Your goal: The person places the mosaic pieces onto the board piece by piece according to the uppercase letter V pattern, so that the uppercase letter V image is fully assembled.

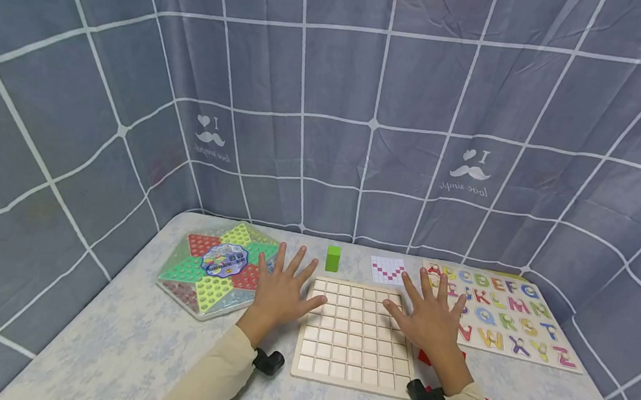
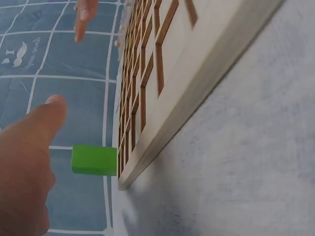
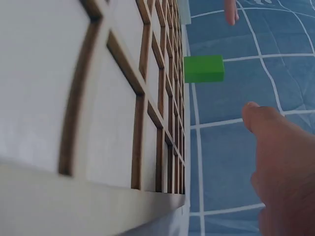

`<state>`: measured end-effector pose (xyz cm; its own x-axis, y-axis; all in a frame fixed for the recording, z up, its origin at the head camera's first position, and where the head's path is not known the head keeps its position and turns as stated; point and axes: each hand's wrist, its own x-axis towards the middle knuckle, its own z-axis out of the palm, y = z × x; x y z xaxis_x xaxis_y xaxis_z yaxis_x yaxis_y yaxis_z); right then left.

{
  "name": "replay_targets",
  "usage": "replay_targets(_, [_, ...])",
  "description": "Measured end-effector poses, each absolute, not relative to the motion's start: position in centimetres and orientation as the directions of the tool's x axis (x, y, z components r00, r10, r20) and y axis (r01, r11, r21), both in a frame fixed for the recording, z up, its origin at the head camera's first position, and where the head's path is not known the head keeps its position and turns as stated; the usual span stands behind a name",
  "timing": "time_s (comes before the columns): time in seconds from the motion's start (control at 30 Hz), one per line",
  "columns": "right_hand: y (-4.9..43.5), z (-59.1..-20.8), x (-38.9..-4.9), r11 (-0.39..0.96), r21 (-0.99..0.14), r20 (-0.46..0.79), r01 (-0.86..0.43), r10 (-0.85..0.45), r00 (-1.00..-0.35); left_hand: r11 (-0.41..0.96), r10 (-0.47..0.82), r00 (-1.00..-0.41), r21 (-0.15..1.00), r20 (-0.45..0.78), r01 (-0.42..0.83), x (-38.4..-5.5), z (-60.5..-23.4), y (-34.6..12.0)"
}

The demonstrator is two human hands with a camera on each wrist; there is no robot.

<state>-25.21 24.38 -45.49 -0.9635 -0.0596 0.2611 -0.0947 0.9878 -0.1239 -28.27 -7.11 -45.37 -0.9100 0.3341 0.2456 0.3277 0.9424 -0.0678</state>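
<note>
Hovering by the wooden board [image 1: 355,344], left grip [image 1: 280,292] and right grip [image 1: 431,317] are wide, holding nothing; go gently near the green block [image 1: 333,259].

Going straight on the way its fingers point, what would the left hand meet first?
The left hand would probably meet the curtain first, passing just left of the green block, though depth is unclear.

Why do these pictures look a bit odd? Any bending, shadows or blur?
Head view: lines on the curtain bow at the right, probably lens distortion; left wrist view: soft shadow on the tabletop near a corner of the grid board; right wrist view: the grid board's nearest edge looks blurred.
</note>
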Motion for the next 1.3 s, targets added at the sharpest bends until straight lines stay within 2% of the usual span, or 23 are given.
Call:
replay_targets(0.13, [24.7,-45.3,-24.3,0.987,-0.106,0.260,-0.122,-0.091,-0.961,0.929,0.370,-0.895,-0.114,0.249,0.352,-27.4,-45.0,-7.0])
replay_targets(0.23, [25.3,-44.9,-22.4,0.978,-0.083,0.272,-0.191,-0.163,-0.949,0.895,0.446,-0.860,-0.090,0.248,0.437,-25.8,-44.3,-7.2])
replay_targets(0.33, [26.6,-44.4,-19.5,0.953,-0.099,0.263,-0.285,-0.251,-0.931,0.814,0.560,-0.792,0.015,0.243,0.580,-23.7,-43.7,-8.0])
replay_targets(0.4, [28.0,-44.3,-17.3,0.934,-0.149,0.231,-0.326,-0.288,-0.929,0.742,0.630,-0.744,0.110,0.225,0.661,-22.5,-43.7,-8.8])
replay_targets(0.53, [31.5,-44.8,-13.5,0.904,-0.302,0.140,-0.301,-0.270,-0.952,0.644,0.700,-0.690,0.253,0.185,0.721,-21.3,-44.7,-10.5])
replay_targets(0.63, [34.0,-45.7,-11.5,0.899,-0.389,0.060,-0.198,-0.190,-0.980,0.620,0.701,-0.688,0.315,0.188,0.718,-21.3,-45.9,-11.5])
replay_targets(0.73, [35.9,-46.7,-10.3,0.897,-0.429,0.008,-0.102,-0.109,-0.994,0.618,0.689,-0.702,0.359,0.181,0.700,-21.5,-46.8,-12.0])
replay_targets(1.0, [38.2,-48.8,-9.9,0.889,-0.457,0.068,-0.031,0.000,-0.998,0.627,0.677,-0.723,0.406,0.139,0.665,-21.6,-47.6,-12.1])
replay_targets(1.2, [38.2,-49.7,-10.0,0.893,-0.445,0.181,-0.072,0.011,-0.983,0.622,0.671,-0.725,0.413,0.157,0.665,-21.7,-47.9,-12.2])
replay_targets(1.3, [38.1,-49.9,-10.0,0.898,-0.436,0.185,-0.067,0.016,-0.983,0.619,0.667,-0.727,0.422,0.163,0.662,-21.8,-48.0,-12.3])
